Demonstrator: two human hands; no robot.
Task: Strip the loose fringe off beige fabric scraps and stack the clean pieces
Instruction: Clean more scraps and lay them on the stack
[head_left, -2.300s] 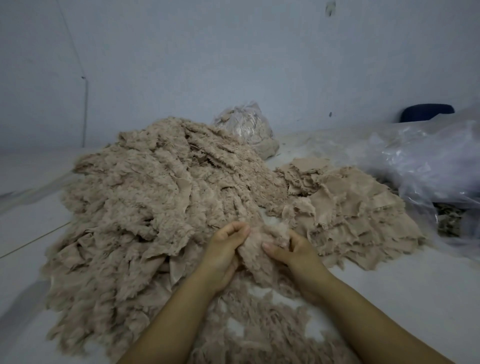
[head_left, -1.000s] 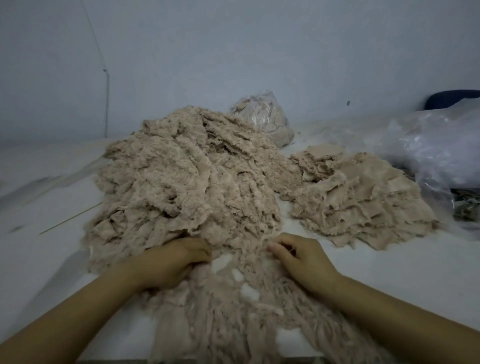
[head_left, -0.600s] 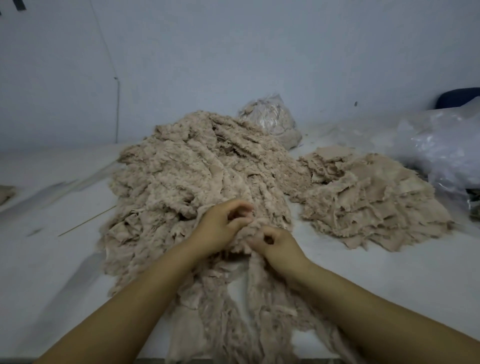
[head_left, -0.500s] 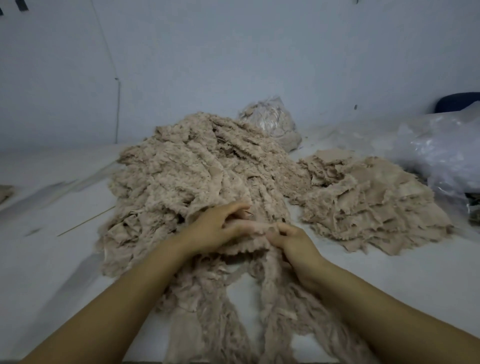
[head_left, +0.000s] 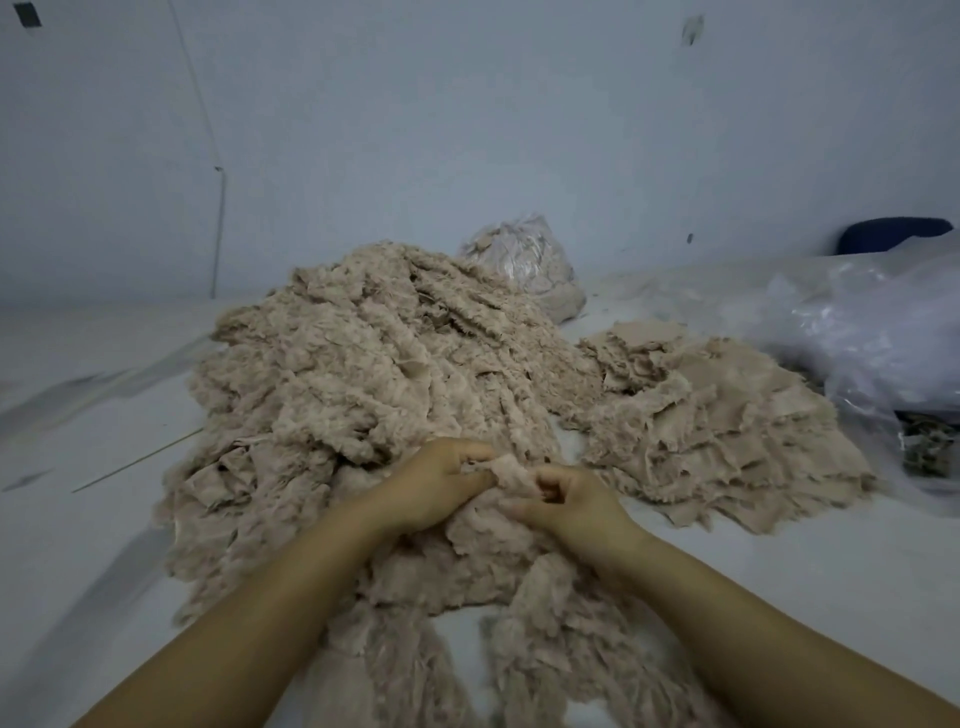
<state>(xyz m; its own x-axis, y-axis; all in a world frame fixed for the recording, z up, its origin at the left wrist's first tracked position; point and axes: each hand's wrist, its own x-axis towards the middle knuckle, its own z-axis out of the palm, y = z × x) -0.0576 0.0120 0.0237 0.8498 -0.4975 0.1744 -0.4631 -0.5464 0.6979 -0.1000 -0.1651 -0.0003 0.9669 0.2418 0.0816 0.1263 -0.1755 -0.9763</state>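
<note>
Head view: a beige scrap (head_left: 506, 470), lifted since a moment ago from the big pile (head_left: 374, 374), is pinched between left hand (head_left: 439, 486) and right hand (head_left: 576, 501), so stripping is judged begun.

One camera only, worn on the person's head, facing forward and down over the pale counter (head_left: 779, 597) toward the far wall (head_left: 467, 130). It sits close: both forearms enter from the near edge. The wide lens bends the scene (the wall's lines curve), taking in the counter from left to right.
</note>
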